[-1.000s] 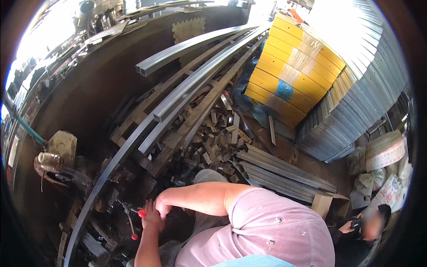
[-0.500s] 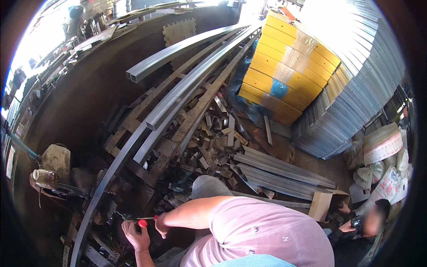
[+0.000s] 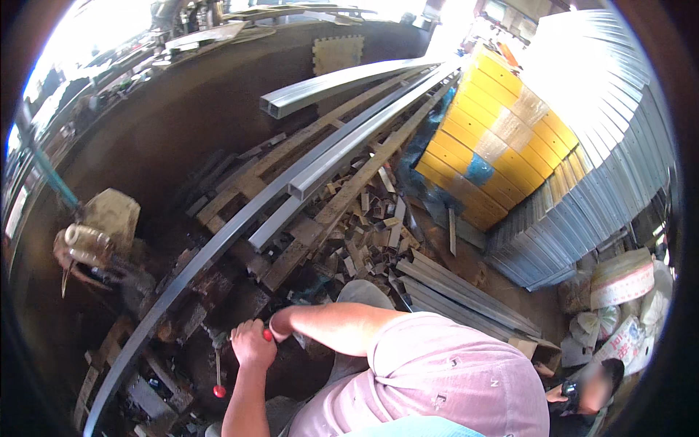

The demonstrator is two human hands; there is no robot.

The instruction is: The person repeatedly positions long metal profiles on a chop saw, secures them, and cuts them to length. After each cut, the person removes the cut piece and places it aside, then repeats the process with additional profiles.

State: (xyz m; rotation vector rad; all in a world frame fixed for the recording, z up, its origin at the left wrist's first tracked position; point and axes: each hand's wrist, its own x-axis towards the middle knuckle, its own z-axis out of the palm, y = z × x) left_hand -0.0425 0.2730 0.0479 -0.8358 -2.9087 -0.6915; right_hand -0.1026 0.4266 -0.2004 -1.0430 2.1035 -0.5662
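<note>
My left hand is closed at a lever handle with red ball knobs. One red knob shows beside its thumb. A metal rod with another red knob at its lower end hangs left of this hand, below a dark metal fitting. My right arm reaches across from the right. My right hand is bent down close to the left hand, and its fingers are hidden. A long square metal tube runs past the handle on the left.
More square tubes lie over wooden pallets, with many short tube offcuts beneath. Yellow stacked panels and corrugated sheets stand at the far right. Another person holds a dark device near white sacks. Machinery stands at left.
The lever handle has turned, so one knobbed rod now points downward. My left hand has moved up and right, and my right hand up beside it. The view has shifted.
</note>
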